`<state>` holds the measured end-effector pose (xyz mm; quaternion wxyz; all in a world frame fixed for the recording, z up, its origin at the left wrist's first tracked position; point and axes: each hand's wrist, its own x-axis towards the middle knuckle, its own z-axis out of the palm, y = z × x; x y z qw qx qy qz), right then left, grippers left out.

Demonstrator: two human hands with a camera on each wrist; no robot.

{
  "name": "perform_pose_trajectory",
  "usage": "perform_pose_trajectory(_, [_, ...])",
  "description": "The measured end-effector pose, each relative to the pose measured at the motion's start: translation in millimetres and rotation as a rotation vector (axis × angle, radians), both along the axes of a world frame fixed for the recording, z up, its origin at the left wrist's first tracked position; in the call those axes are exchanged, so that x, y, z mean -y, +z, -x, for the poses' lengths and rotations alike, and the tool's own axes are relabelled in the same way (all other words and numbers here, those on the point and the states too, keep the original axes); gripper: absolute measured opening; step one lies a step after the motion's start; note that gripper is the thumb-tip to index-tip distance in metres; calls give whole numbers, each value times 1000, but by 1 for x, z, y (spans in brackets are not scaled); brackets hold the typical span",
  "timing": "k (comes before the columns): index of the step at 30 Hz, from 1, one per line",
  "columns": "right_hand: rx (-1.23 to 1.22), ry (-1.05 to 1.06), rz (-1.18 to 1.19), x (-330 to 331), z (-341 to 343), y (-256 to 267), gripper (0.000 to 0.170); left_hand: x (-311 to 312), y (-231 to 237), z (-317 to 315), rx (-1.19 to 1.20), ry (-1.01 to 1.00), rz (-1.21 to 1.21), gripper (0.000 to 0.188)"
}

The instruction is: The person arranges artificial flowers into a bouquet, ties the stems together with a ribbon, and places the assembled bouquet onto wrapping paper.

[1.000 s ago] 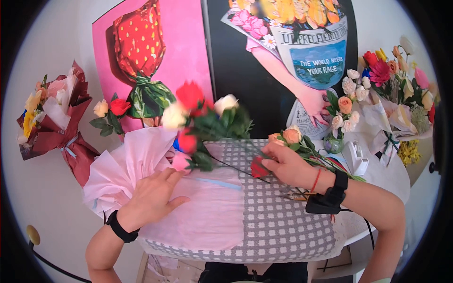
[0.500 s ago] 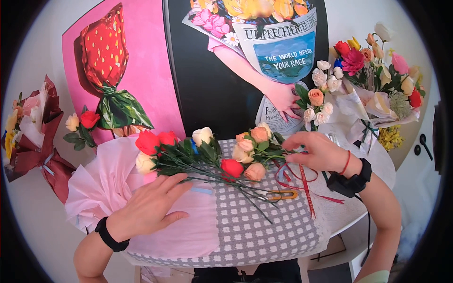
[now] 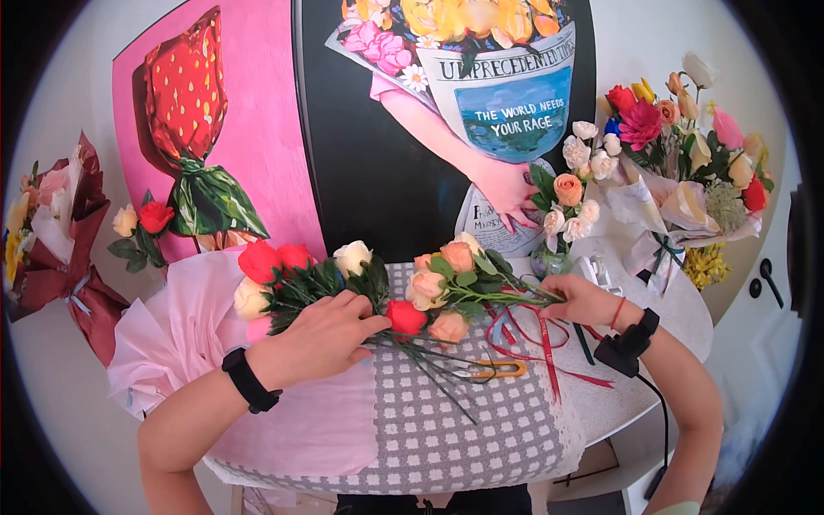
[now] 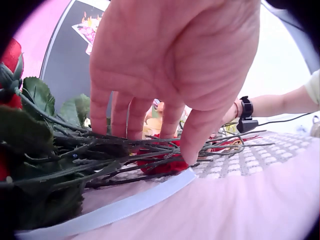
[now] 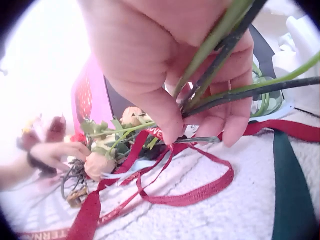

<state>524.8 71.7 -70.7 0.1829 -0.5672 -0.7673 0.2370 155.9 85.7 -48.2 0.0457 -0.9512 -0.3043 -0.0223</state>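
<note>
My left hand (image 3: 329, 333) reaches down over dark green stems (image 4: 75, 165) of a bundle of red and cream roses on the pink wrapping paper (image 3: 300, 442). In the left wrist view its fingers stand straight behind the stems, thumb on the near side. Red roses (image 3: 259, 260) and a cream rose (image 3: 353, 257) lie beyond this hand. My right hand (image 3: 581, 300) pinches the green stem ends (image 5: 212, 57) of a bunch of peach roses (image 3: 427, 287), between thumb and fingers. A red rose (image 3: 406, 318) lies between the two bunches.
Red ribbon (image 3: 548, 352) loops and yellow-handled scissors (image 3: 499, 369) lie on the grey checked cloth (image 3: 446, 446). A white tape dispenser (image 3: 596, 271) and a small vase (image 3: 549, 260) stand behind the right hand. Wrapped bouquets flank the table, and pictures lean behind.
My right hand has set the red and cream rose bundle down, then moved right to the peach roses' stems. My left hand has moved right from the paper onto the bundle's stems.
</note>
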Motion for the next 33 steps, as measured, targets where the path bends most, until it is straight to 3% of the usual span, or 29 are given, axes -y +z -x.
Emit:
perform_pose_trajectory(2, [-145, 60, 63, -3, -7, -2, 17, -2, -4, 1, 46, -12, -14, 46])
perform_pose_trajectory(6, [-184, 39, 260, -4, -14, -3, 16, -2, -10, 0, 133, -17, -110, 43])
perform_pose_trajectory(9, [-236, 124, 159, -6, -13, -10, 16, 0, -10, -1, 129, 12, -111, 41])
perform_pose_trajectory(12, [-180, 24, 129, -2, -6, -1, 14, 7, -5, -5, 103, 41, -122, 40])
perform_pose_trajectory(14, [-182, -89, 21, 3, 1, 16, 14, 11, -6, -6, 90, 57, -122, 39])
perform_pose_trajectory(18, [-444, -36, -266, 0, -3, 28, 18, 15, -5, -6, 91, 80, -135, 39])
perform_pose_trajectory(19, [-372, -42, -321, 2, -7, 36, 21, 15, -5, -6, 93, 84, -137, 39])
perform_pose_trajectory(22, [-553, -148, -165, 29, 13, 66, 22, 14, -6, -7, 121, 49, -158, 36])
perform_pose_trajectory(25, [-587, -134, -200, 34, 24, 70, 21, 12, 0, -12, 15, 42, -204, 34])
perform_pose_trajectory(31, [-725, -76, -99, 28, 51, 67, 18, -14, -7, -58, 212, 0, -168, 34])
perform_pose_trajectory(33, [-774, -59, -117, 24, 60, 67, 15, -26, -19, -70, 63, -1, -166, 32])
